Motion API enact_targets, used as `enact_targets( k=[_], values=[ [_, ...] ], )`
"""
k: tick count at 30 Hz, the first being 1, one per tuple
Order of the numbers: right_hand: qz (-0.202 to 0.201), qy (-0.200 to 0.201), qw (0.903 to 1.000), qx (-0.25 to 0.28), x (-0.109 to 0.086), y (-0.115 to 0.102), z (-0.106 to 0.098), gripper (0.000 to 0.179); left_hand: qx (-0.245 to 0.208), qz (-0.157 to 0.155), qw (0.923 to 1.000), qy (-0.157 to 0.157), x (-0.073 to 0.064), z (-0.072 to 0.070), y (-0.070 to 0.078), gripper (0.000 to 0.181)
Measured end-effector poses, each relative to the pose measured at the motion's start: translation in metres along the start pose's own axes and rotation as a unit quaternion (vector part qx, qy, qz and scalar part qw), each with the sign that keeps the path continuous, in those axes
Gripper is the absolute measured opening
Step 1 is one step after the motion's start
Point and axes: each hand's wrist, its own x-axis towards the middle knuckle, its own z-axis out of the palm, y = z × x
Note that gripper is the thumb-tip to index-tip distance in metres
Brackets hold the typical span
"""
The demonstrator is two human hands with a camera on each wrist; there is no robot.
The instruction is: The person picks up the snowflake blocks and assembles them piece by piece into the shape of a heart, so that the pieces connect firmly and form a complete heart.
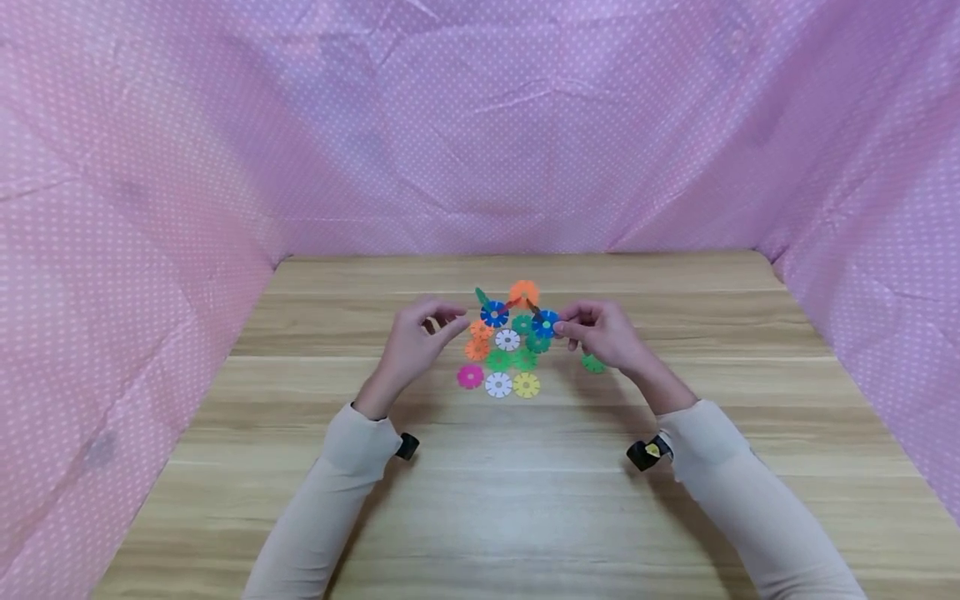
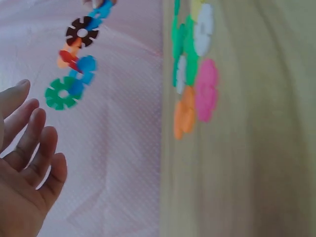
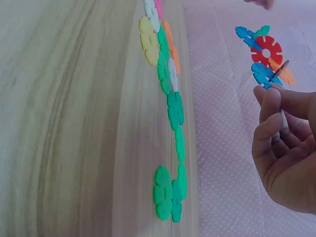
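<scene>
Several notched plastic snowflake discs are joined into a bent chain held above the table. Its right end is a blue disc, which my right hand pinches between thumb and index finger. From there the chain runs through a dark brown disc, an orange disc, a red disc and another blue disc to a green disc at the left end. My left hand hovers beside that green end, fingers loosely bent, a gap between them and the disc.
Beneath the chain, loose discs lie close together on the wooden table: orange, green, white, yellow and pink. More green discs lie under my right hand. Pink dotted cloth encloses the table's back and sides.
</scene>
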Motion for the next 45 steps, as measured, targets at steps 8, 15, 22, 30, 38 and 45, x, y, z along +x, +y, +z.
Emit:
enact_targets(
  k=[8, 15, 22, 30, 38, 45],
  values=[
    [-0.023, 0.027, 0.9971, 0.067, 0.001, 0.002, -0.001, 0.015, 0.021, -0.126, 0.9813, -0.144, -0.01, 0.001, -0.018, 0.023],
    [-0.011, 0.029, 0.9937, 0.108, 0.001, 0.004, 0.0, 0.02, 0.087, -0.164, 0.9523, -0.243, -0.011, 0.011, -0.026, 0.032],
    [-0.017, 0.025, 0.9915, 0.126, 0.002, 0.006, 0.0, 0.02, 0.163, -0.162, 0.9415, -0.247, -0.01, 0.021, -0.027, 0.032],
    [-0.019, 0.023, 0.991, 0.13, 0.001, 0.007, -0.002, 0.018, 0.185, -0.167, 0.9383, -0.239, -0.01, 0.022, -0.026, 0.027],
    [-0.021, 0.025, 0.9907, 0.132, 0.003, 0.008, -0.001, 0.019, 0.175, -0.181, 0.9357, -0.247, -0.01, 0.024, -0.026, 0.025],
    [-0.017, 0.025, 0.9915, 0.127, 0.002, 0.008, 0.0, 0.02, 0.148, -0.179, 0.9424, -0.241, -0.011, 0.022, -0.025, 0.024]
  ],
)
